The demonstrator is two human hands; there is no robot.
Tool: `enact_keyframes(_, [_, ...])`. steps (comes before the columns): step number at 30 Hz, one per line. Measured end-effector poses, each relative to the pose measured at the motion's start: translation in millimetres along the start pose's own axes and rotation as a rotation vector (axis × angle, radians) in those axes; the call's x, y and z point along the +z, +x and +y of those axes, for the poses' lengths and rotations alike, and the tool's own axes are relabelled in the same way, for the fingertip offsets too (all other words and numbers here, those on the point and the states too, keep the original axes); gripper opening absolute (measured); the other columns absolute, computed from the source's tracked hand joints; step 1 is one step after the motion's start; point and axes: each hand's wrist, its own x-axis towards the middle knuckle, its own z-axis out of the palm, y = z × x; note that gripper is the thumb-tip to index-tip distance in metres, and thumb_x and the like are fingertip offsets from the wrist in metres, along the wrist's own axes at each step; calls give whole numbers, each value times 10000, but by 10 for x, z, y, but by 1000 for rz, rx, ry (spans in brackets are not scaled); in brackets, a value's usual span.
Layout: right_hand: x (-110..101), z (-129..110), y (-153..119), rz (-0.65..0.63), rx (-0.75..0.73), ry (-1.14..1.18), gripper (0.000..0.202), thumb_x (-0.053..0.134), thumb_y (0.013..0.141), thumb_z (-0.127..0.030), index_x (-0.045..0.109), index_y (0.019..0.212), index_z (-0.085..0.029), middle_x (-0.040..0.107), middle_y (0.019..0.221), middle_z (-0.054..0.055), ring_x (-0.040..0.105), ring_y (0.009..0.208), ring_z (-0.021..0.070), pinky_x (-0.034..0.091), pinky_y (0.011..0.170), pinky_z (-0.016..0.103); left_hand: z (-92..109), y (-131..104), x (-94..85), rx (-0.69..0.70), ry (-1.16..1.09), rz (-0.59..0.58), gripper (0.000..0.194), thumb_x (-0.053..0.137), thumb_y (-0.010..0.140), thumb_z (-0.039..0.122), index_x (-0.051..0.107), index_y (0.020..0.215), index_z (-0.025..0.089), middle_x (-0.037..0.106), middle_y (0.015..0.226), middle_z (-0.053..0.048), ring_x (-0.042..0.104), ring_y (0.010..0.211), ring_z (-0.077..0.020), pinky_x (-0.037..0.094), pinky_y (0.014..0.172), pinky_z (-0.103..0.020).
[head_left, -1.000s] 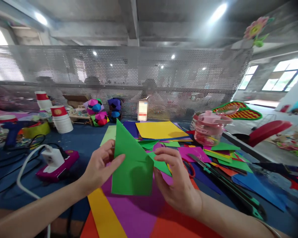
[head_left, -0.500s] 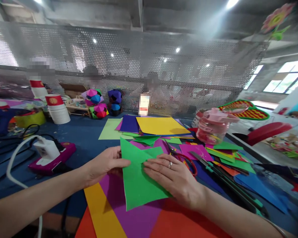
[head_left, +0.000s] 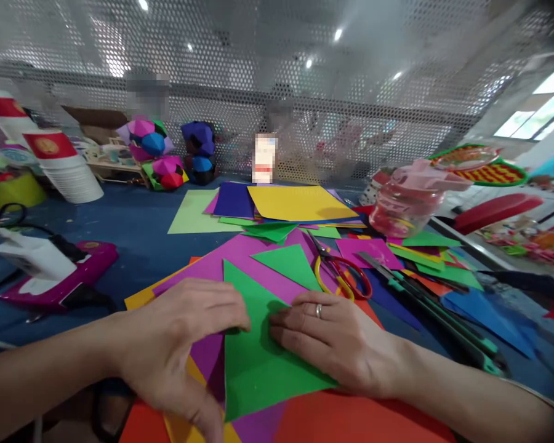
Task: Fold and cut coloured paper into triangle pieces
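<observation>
A green paper sheet (head_left: 258, 375) with a pointed upper left corner lies over purple, orange and red sheets. My left hand (head_left: 180, 338) is at its left edge, thumb spread well away from the curled fingers, with nothing gripped between them. On the sheet's right part rests my right hand (head_left: 332, 338), palm down with fingers stretched out and a ring on one. Beyond the hands lies a green triangle (head_left: 289, 264) on purple paper. Scissors with red and yellow handles (head_left: 344, 277) lie just past my right hand.
Yellow paper (head_left: 305, 203) tops a stack at the back. Paper cups (head_left: 69, 166) and a magenta power strip (head_left: 92, 258) are at left. A green-black cutter (head_left: 438, 320), paper scraps and a pink jar (head_left: 406, 197) are at right. Mesh (head_left: 231, 104) stands behind.
My left hand has let go of the green sheet's left edge and opened, thumb swinging down. The sheet lies lower, and the green triangle and scissors show more fully. The camera view has tilted down.
</observation>
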Motion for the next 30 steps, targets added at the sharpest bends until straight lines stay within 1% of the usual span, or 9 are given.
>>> enact_keyframes(2, [-6, -8, 6, 23, 12, 40, 353, 346, 1032, -117, 669, 1174, -147, 781, 983, 130, 742, 943, 225, 601, 878, 389, -7, 3, 37, 8, 29, -13, 673, 781, 712, 674, 569, 1164, 222, 719, 1073, -92, 687, 915, -265, 521, 839, -350])
enact_keyframes(6, [-10, 2, -2, 0, 42, 96, 345, 356, 1003, -112, 658, 1168, -132, 773, 954, 137, 735, 934, 242, 588, 874, 397, -27, 24, 86, -28, 142, -23, 163, 646, 889, 277, 622, 1037, 212, 694, 943, -73, 656, 828, -223, 493, 730, -312])
enact_keyframes(9, [6, 21, -19, 15, 109, 116, 253, 441, 986, -198, 665, 1098, -169, 763, 885, 115, 723, 839, 243, 578, 796, 402, -24, 31, 101, -38, 149, -35, 154, 527, 879, 109, 633, 943, 201, 655, 871, -67, 612, 761, -203, 460, 665, -303])
enact_keyframes(13, [60, 24, -29, 145, 304, 119, 114, 608, 954, -268, 681, 925, -185, 718, 752, 46, 674, 679, 194, 528, 671, 350, -10, 53, 120, -95, 42, 15, 152, 501, 946, 113, 626, 927, 199, 632, 850, -43, 593, 769, -180, 445, 663, -282])
enact_keyframes(15, [93, 27, -22, 184, 443, 161, 148, 649, 951, -326, 696, 951, -186, 727, 808, 40, 679, 726, 185, 522, 661, 320, -19, 66, 139, -170, -5, 51, 161, 502, 985, 162, 624, 892, 208, 625, 812, -22, 603, 763, -171, 450, 670, -269])
enact_keyframes(18, [141, 58, -9, 143, 622, 218, 231, 637, 959, -414, 724, 1010, -206, 723, 941, 66, 680, 848, 200, 544, 716, 313, -55, 79, 166, -271, -41, 92, 232, 521, 996, 254, 614, 786, 220, 610, 727, 8, 581, 637, -156, 444, 624, -267])
enact_keyframes(21, [171, 105, 1, 91, 665, 262, 218, 632, 963, -405, 736, 1007, -220, 707, 992, 77, 667, 915, 215, 551, 805, 339, -89, 96, 168, -328, -85, 115, 326, 537, 993, 313, 586, 681, 233, 513, 557, 53, 472, 472, -136, 422, 563, -265])
enact_keyframes(24, [172, 121, 13, 101, 672, 304, 190, 657, 950, -389, 724, 982, -213, 712, 968, 70, 670, 919, 218, 548, 826, 345, -101, 122, 150, -351, -135, 122, 359, 536, 984, 331, 579, 639, 242, 407, 457, 72, 390, 417, -132, 393, 512, -255])
enact_keyframes(30, [118, 63, 60, 158, 730, 321, 208, 640, 960, -408, 684, 969, -205, 728, 948, 68, 676, 842, 204, 529, 698, 302, -112, 153, 132, -418, -301, 111, 354, 536, 981, 346, 607, 656, 226, 457, 507, 58, 386, 446, -111, 300, 424, -221])
